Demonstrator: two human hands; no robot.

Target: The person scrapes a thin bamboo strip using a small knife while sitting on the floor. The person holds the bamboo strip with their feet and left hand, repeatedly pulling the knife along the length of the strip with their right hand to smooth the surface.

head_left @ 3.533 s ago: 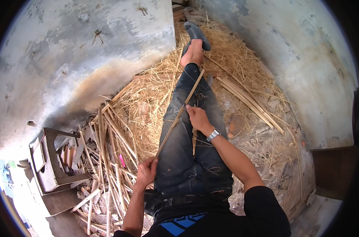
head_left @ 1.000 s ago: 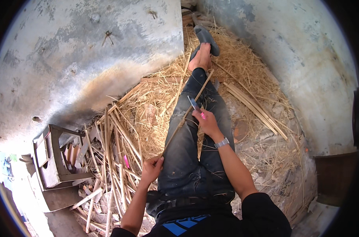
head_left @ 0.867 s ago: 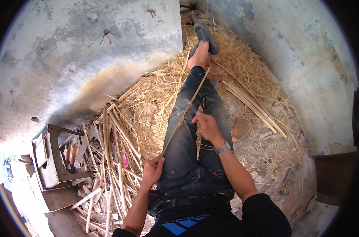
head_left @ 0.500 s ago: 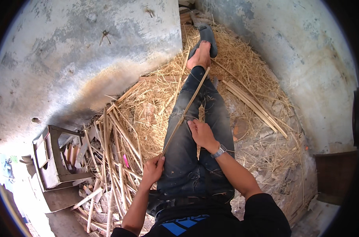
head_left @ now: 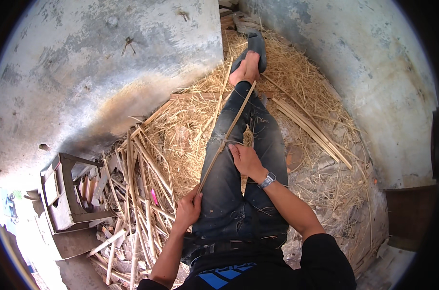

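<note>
A long, thin bamboo strip slants across my dark trousers, from near my waist up toward my crossed ankles. My left hand is closed round its lower end, with the thumb along it. Near the strip's middle, by a knobbly joint, my right hand is curled closed over my thighs. Its thumb reaches to the strip or just beside it. What those fingers hold, if anything, is hidden under the hand. A metal watch is on my right wrist.
Loose bamboo sticks lie piled at my left beside a tipped wooden frame. Several split strips rest on straw at the right. Worn walls close in on both sides. A grey slipper is on my foot.
My right hand has shifted very slightly. The strip and my left hand have stayed almost in place.
</note>
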